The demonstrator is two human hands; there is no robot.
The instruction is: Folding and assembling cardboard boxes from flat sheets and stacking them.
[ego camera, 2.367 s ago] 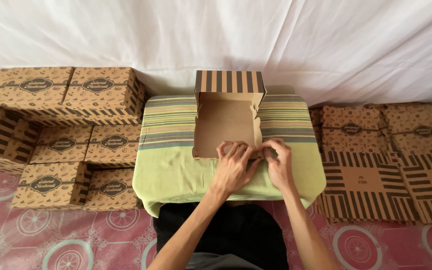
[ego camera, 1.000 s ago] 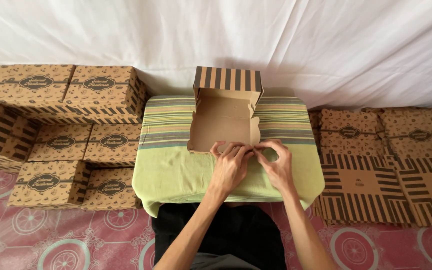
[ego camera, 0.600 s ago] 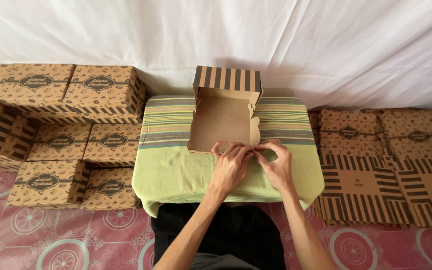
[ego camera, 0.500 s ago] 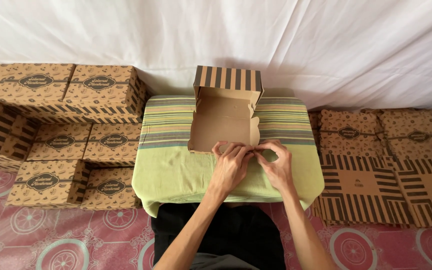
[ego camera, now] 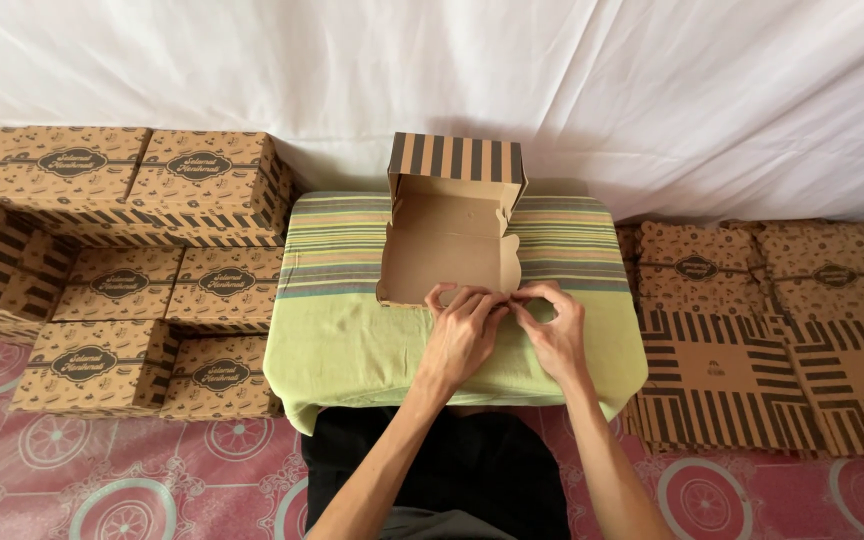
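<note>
1. Behind everything, a white cloth backdrop [ego camera: 652,90], draped in soft folds, well beyond the small table [ego camera: 352,340].
2. Underfoot, a red patterned floor mat [ego camera: 102,480] with pale circular motifs, spreading out on both sides of the table.
3. To the left of the table, a heap of folded brown cardboard boxes [ego camera: 132,270], printed with dark oval labels and small doodles, striped along the edges, stacked in rows and rising higher toward the back.
4. To the right of the table, flat unfolded box blanks [ego camera: 772,340] in overlapping piles (same brown card, bold black stripes on the near flaps).
5. In the middle, the table itself, low, covered with a woven cloth: green at the front, fine multicoloured stripes toward the back, hanging over the near edge.
6. On the table, centred and toward its back half, a half-assembled cardboard box [ego camera: 447,250]: plain matte brown inside, striped rear wall upright, side walls raised, front wall low at the near side.
7. At the box's near edge, left hand [ego camera: 462,335] with fingers curled, tips pressing down on the front flap.
8. Just beside it, touching, right hand [ego camera: 552,335] pinching the same flap's edge between thumb and forefinger.
</note>
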